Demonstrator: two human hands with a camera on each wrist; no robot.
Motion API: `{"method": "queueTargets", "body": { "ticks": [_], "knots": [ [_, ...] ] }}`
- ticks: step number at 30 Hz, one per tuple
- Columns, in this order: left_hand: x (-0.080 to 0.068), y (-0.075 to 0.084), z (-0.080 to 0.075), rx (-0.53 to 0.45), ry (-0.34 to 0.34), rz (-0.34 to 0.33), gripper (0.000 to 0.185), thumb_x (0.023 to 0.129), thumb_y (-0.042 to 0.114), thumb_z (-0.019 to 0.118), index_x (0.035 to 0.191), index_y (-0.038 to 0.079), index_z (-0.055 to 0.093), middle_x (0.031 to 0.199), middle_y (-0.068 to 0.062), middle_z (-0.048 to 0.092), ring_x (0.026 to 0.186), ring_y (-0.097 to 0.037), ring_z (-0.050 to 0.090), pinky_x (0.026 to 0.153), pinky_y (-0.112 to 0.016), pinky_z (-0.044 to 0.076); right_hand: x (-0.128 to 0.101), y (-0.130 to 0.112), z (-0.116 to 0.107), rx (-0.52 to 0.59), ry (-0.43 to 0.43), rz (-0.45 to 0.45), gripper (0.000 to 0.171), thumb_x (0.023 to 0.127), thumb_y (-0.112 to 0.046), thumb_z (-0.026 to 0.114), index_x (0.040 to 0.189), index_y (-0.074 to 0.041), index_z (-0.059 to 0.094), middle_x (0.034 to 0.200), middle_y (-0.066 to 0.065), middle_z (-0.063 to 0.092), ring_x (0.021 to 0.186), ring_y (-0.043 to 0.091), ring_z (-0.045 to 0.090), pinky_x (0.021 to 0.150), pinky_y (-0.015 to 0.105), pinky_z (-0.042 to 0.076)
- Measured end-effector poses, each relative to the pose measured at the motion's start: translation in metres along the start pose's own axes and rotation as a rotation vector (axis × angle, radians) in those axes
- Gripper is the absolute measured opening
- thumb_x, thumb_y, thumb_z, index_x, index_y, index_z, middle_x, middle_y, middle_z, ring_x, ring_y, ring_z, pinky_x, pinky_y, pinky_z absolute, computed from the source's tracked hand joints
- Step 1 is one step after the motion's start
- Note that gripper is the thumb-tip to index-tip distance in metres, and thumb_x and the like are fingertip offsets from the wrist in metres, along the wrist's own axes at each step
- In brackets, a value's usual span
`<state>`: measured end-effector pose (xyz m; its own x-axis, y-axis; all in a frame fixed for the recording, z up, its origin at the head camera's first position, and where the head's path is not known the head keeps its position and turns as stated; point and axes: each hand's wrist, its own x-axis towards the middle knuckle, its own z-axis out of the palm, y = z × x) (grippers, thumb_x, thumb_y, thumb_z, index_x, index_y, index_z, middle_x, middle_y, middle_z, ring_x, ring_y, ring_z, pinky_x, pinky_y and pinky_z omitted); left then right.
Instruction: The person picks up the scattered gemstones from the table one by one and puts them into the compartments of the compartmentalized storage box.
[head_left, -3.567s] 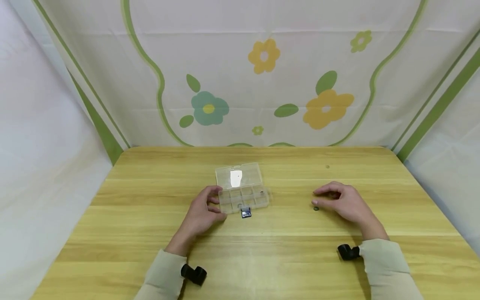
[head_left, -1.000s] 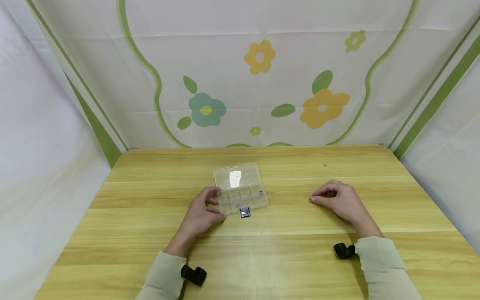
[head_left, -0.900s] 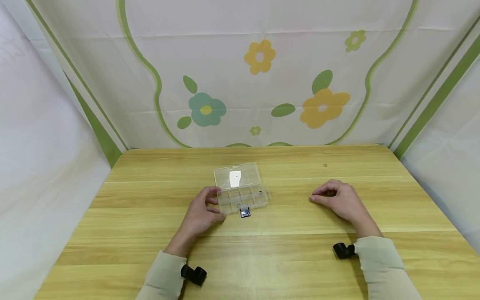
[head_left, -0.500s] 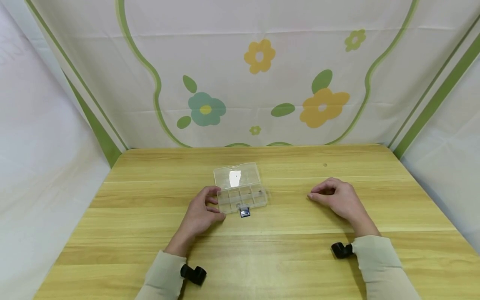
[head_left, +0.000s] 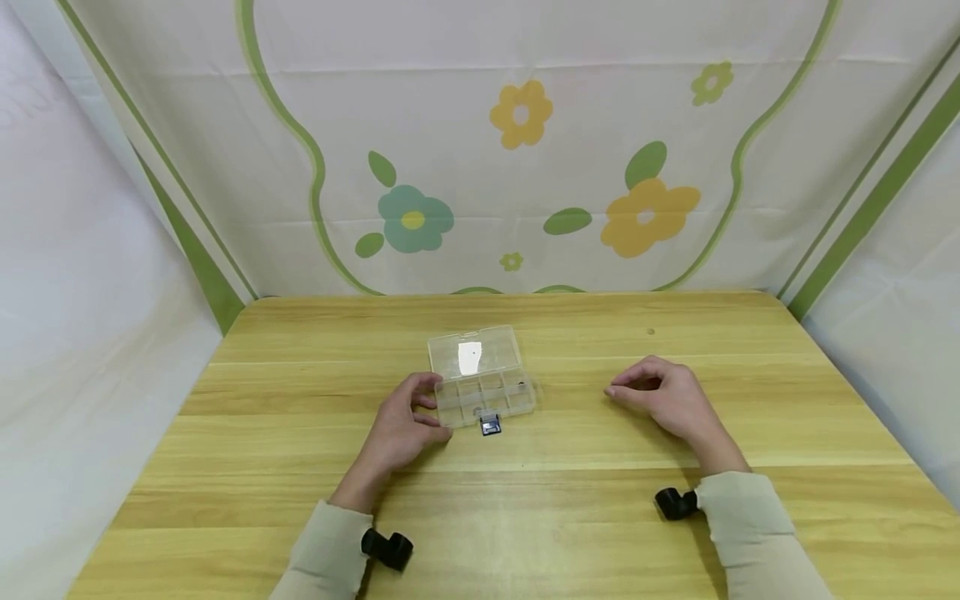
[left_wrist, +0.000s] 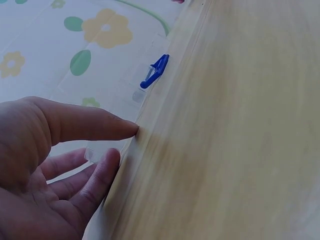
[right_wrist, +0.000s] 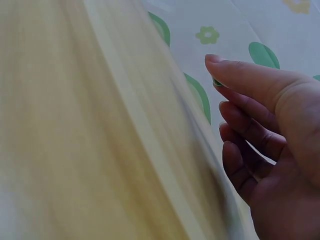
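Observation:
My left hand (head_left: pixel 401 425) grips the left end of a clear plastic compartment box (head_left: pixel 450 402), thumb at its front corner and fingers along its side. The box's lid (head_left: pixel 495 346) is flipped up at the back. A blue clasp (head_left: pixel 490 425) hangs from its front edge, seen edge-on in the left wrist view. Small dark rounds lie in two of the compartments. Well right of the box, my right hand (head_left: pixel 667 402) pinches a tiny dark green piece (right_wrist: pixel 216 82) between thumb and index finger, mostly hidden by the fingertips. Its other fingers are curled loosely.
One small round piece (head_left: pixel 650 331) lies on the wooden table (head_left: pixel 525 525) behind my right hand. A white cloth backdrop (head_left: pixel 480 167) with printed flowers rises at the table's far edge. Black wrist cameras (head_left: pixel 386 550) sit on both sleeves.
The small dark round by my right fingertips has come off the table into the pinch. My right hand has moved left, towards the box. The left hand and box stay put.

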<state>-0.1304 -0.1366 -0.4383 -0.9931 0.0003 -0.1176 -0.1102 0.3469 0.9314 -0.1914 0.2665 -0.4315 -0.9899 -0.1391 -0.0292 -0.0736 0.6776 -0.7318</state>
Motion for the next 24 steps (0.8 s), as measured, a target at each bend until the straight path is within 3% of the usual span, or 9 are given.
{"method": "queueTargets", "body": {
  "ticks": [24],
  "knots": [
    [-0.001, 0.002, 0.000, 0.006, -0.002, -0.004, 0.075, 0.076, -0.015, 0.086, 0.143, 0.007, 0.060, 0.135, -0.018, 0.063, 0.096, -0.025, 0.068, 0.085, -0.036, 0.065, 0.013, -0.028, 0.035, 0.142, -0.022, -0.062, 0.024, 0.087, -0.040, 0.091, 0.100, -0.021, 0.083, 0.109, 0.001, 0.077, 0.100, 0.016, 0.072, 0.086, 0.022, 0.059]
  ]
}}
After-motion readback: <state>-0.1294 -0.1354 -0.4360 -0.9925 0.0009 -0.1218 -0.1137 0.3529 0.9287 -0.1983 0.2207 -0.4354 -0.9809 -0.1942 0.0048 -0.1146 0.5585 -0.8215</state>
